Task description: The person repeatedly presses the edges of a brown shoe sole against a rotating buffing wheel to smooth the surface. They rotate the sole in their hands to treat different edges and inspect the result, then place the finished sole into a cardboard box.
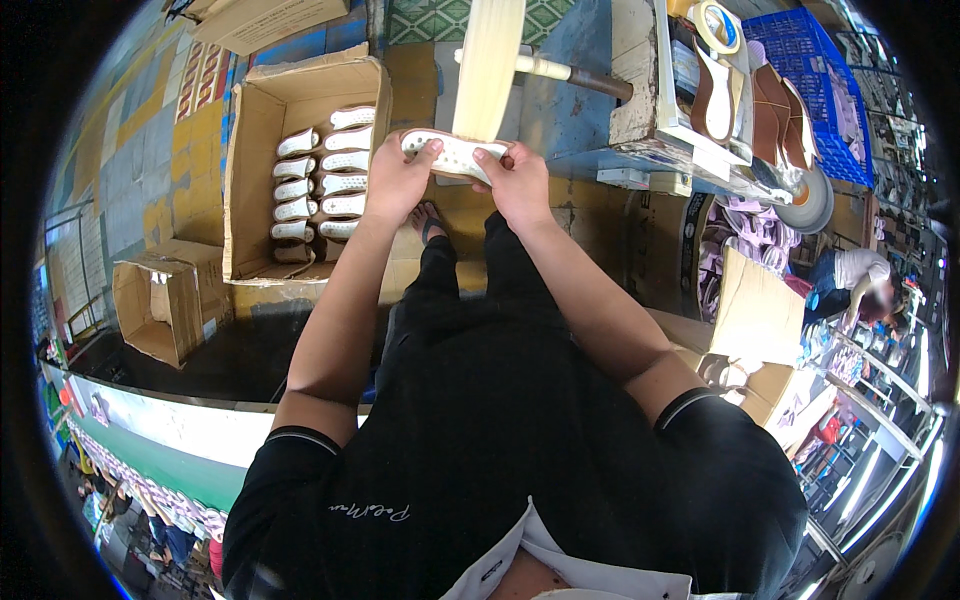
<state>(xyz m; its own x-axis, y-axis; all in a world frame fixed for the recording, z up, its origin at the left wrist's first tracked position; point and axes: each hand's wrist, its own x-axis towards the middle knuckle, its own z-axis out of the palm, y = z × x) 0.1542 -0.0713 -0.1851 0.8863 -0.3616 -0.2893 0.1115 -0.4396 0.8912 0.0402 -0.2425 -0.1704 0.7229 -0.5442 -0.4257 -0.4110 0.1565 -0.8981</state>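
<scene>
Between my two hands I grip a shoe sole (pixel 456 157), white and dotted with small holes on its upper face, brown along the edge. My left hand (pixel 399 182) closes on its left end, thumb pressed on the white face. At the right end my right hand (pixel 519 186) grips it the same way, fingers curled behind. The sole's far edge meets the lower end of a pale cream wheel (pixel 489 65), which looks like a buffing wheel seen edge-on. A shaft (pixel 570 74) runs from that wheel to the machine on the right.
Left of my hands stands an open cardboard box (pixel 252 190) with stacked white soles (pixel 345 183). A smaller carton (pixel 160 310) sits nearer. Rightward are a worn bench (pixel 633 100) with brown soles (pixel 775 115), a blue crate (pixel 815 80), a grey disc (pixel 806 200) and another person (pixel 855 275).
</scene>
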